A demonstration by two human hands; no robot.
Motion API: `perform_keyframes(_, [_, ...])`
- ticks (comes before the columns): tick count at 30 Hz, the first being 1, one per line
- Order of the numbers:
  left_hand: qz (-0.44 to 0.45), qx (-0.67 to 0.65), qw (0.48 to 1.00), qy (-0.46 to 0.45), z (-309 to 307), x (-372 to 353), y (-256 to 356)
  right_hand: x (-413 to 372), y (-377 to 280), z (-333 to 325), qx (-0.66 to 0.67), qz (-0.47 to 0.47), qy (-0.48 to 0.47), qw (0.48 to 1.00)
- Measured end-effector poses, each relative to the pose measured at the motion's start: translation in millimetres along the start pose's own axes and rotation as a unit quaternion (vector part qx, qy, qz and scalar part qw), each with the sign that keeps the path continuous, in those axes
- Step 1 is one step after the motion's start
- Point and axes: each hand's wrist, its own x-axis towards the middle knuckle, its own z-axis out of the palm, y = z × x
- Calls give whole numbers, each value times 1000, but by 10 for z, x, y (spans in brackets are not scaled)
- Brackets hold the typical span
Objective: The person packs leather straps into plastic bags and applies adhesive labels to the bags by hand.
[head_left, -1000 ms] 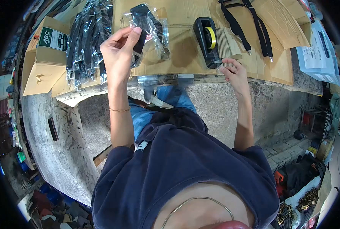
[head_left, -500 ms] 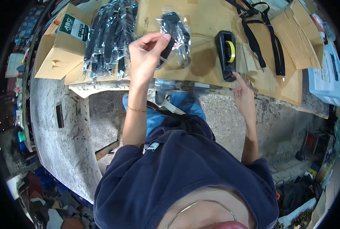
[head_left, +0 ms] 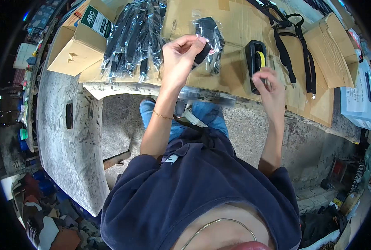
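Observation:
My left hand [head_left: 180, 58] pinches the edge of a clear plastic bag [head_left: 215, 62] between thumb and fingertips. Folded inside the bag is a black strap-like item [head_left: 207, 28], lying on the cardboard-covered bench. Over the near right side of a black tape dispenser [head_left: 250, 56] is my right hand [head_left: 270, 88], its thumb and fingers curled together in a pinch. Whatever may be between those fingertips is too small to make out. A yellow roll of tape [head_left: 260, 59] sits in the dispenser, partly behind the fingers.
Left of the bag lies a pile of bagged black straps [head_left: 135, 39], beside an open cardboard box [head_left: 79, 48]. Loose black straps [head_left: 282, 54] lie at right, near another carton [head_left: 325, 50] and a light-blue box [head_left: 358, 100]. Cardboard [head_left: 231, 85] covers the benchtop.
My right hand has gone from pointing a finger at the dispenser's near end to a curled pinch farther up beside it. The left hand keeps hold of the bag. The whole view has shifted slightly.

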Motion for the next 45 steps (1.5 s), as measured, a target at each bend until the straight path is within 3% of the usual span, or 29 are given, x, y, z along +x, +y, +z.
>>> perform_keyframes(1, [2, 0, 1000, 1, 2, -3, -6, 44, -59, 45, 29, -69, 25, 997])
perform_keyframes(3, [4, -3, 1000, -2, 7, -8, -30, 101, -203, 104, 90, -39, 5, 995])
perform_keyframes(4, [5, -2, 1000, -3, 27, -24, -10, 123, -357, 119, 301, 43, -83, 949])
perform_keyframes(5, [3, 7, 1000, 3, 56, -44, 25, 135, -484, 158, 495, 121, -166, 844])
perform_keyframes(9, [6, -11, 1000, 6, 106, -55, 11, 164, -662, 402, 589, 167, -217, 760])
perform_keyframes(11, [17, -9, 1000, 12, 96, -36, -37, 185, -668, 465, 582, 179, -214, 764])
perform_keyframes(16, [16, -4, 1000, 23, 86, -23, -42, 194, -604, 532, 614, 215, -248, 718])
perform_keyframes(22, [-4, -34, 999, 27, 101, -22, -45, 208, -590, 578, 589, 218, -228, 744])
perform_keyframes(27, [50, -38, 998, -5, 153, -39, -29, 210, -603, 607, 580, 218, -210, 756])
perform_keyframes(35, [42, -20, 999, -9, 161, -36, -12, 193, -612, 670, 579, 201, -183, 768])
perform_keyframes(37, [41, -16, 999, -11, 166, -50, -8, 183, -643, 704, 537, 176, -112, 817])
perform_keyframes(45, [31, -2, 998, -50, 186, -64, -74, 252, -589, 861, 416, 76, 58, 904])
